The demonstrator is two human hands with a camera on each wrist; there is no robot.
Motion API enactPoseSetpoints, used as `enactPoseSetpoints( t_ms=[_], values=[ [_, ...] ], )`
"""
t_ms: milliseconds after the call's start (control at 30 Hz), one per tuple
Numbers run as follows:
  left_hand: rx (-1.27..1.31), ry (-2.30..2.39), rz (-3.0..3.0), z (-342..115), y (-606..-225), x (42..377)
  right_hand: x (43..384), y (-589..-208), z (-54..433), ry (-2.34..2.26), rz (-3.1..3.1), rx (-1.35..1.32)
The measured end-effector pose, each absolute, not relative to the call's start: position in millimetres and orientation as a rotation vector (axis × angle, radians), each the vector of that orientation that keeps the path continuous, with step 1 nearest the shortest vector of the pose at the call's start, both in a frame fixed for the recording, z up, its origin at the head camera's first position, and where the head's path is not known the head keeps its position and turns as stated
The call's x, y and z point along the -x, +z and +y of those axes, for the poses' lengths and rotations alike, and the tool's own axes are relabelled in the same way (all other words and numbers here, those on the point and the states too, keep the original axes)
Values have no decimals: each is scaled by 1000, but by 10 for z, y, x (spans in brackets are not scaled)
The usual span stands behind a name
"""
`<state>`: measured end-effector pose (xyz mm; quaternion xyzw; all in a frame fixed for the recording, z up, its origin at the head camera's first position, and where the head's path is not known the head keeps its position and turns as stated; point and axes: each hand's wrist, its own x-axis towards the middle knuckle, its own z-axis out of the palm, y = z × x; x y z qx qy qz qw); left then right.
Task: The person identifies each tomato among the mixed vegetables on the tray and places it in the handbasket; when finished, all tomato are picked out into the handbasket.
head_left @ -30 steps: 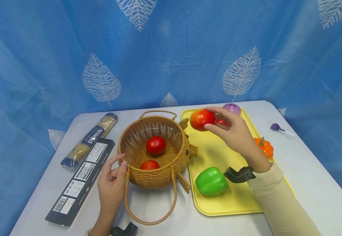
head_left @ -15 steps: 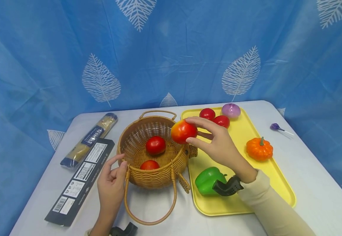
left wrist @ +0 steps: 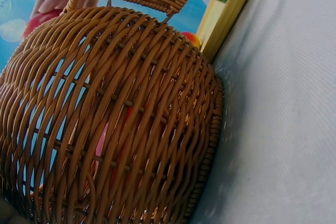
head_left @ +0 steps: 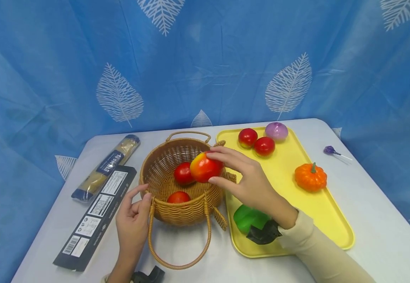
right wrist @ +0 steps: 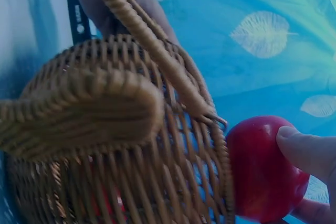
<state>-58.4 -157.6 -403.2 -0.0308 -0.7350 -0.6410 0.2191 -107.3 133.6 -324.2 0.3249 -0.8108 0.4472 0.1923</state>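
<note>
Pointing yellow end [head_left: 195,162] left — fruit [head_left: 205,168] in right hand [head_left: 250,181], long axis sideways.

Blk box [head_left: 95,218] nr plastic pkt [head_left: 107,168]

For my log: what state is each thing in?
Right hand: gripping fruit
Fruit: held over basket
Left hand: holding basket
Basket: upright, two red fruits inside
Near handle: lowered outward
Tray: flat, loaded
Pumpkin: stem up
Lollipop: lying flat
Black box: lying flat
Packet: lying flat
</note>
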Motion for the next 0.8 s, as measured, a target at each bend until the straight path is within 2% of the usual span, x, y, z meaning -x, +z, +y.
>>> enactPoseSetpoints(
  t_ms=[800],
  values=[
    [50, -1791, -2030, -1568, -4037, 565, 1080, -3410, 1205, 1156, -2351, -996]
  ],
)
